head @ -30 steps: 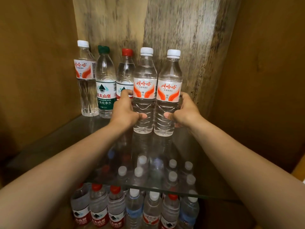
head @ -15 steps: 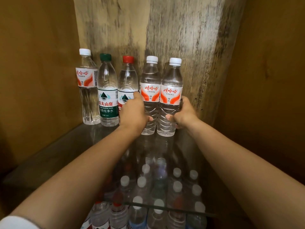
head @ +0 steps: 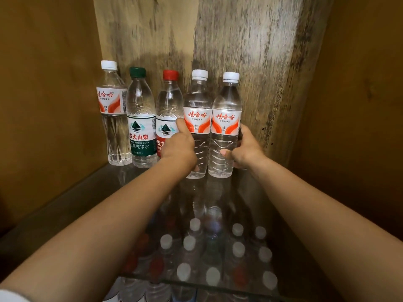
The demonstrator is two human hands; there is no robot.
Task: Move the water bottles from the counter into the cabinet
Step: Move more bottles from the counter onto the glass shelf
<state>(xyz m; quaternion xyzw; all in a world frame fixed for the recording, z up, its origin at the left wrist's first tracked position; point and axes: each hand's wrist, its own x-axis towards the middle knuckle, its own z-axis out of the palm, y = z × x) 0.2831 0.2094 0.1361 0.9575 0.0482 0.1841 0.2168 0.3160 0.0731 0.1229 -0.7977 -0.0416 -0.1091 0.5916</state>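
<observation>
Five water bottles stand in a row on the cabinet's glass shelf [head: 72,205] near the back wall. My left hand [head: 177,144] grips a white-capped bottle with a red-and-white label [head: 198,110]. Touching it on the right is a matching white-capped bottle [head: 226,114], gripped by my right hand [head: 244,149]. Left of them stand a red-capped bottle [head: 169,103], a green-capped bottle [head: 139,118] and another white-capped bottle [head: 111,105]. The two held bottles sit a little in front of the others, their bases on the glass.
Brown cabinet side walls [head: 43,83] close in left and right, with a weathered wood back panel [head: 250,51]. Through the glass, several capped bottles [head: 237,249] stand on the level below. The shelf's front edge [head: 196,284] lies near the bottom of the view.
Both hands have pushed the two white-capped bottles further back on the shelf, closer to the row; the camera has moved in and tilted down slightly.
</observation>
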